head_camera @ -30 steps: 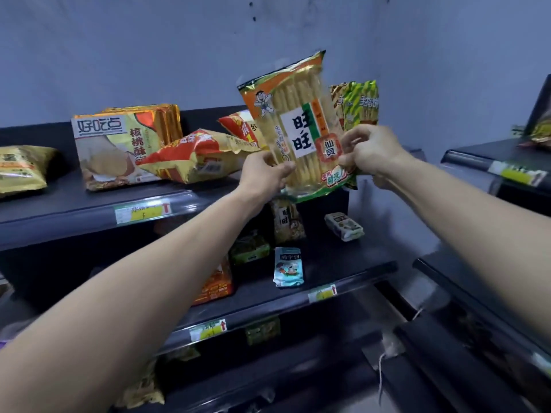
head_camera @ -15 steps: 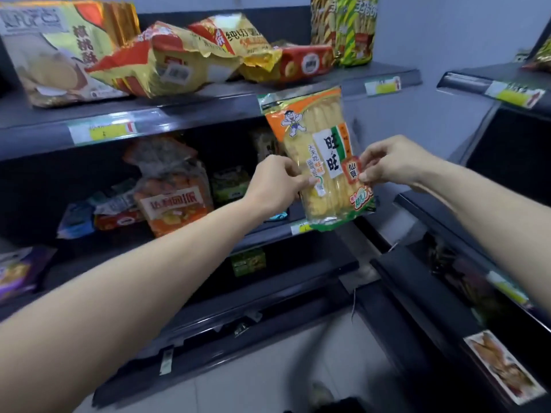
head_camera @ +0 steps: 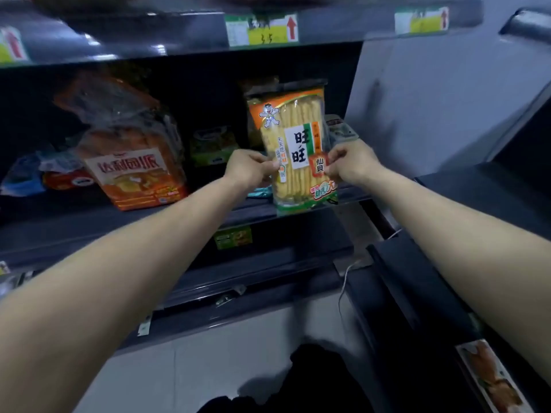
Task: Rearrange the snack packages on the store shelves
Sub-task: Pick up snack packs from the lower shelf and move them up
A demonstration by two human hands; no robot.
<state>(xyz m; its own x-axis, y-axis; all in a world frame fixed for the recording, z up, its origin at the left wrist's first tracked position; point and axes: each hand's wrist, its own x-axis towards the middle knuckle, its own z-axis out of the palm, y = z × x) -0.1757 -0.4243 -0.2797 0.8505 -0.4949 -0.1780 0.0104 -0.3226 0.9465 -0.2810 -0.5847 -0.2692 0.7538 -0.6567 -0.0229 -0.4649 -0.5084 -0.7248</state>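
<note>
A yellow rice cracker package (head_camera: 293,126) with an orange top and green bottom stands upright at the right end of the middle shelf (head_camera: 149,222). Its lower edge reaches the shelf's front edge. My left hand (head_camera: 249,168) pinches the package's left side. My right hand (head_camera: 348,163) pinches its right side near the red label. A small dark packet behind it is mostly hidden.
A large orange pie bag (head_camera: 134,162) stands to the left on the same shelf, with blue packets (head_camera: 32,174) further left and a green box (head_camera: 213,144) behind. The upper shelf edge (head_camera: 262,28) carries price tags. A second dark rack (head_camera: 447,263) stands at right.
Both hands carried the rice cracker package down from the top shelf level to the middle shelf and into the shelf opening. The view dropped and moved closer.
</note>
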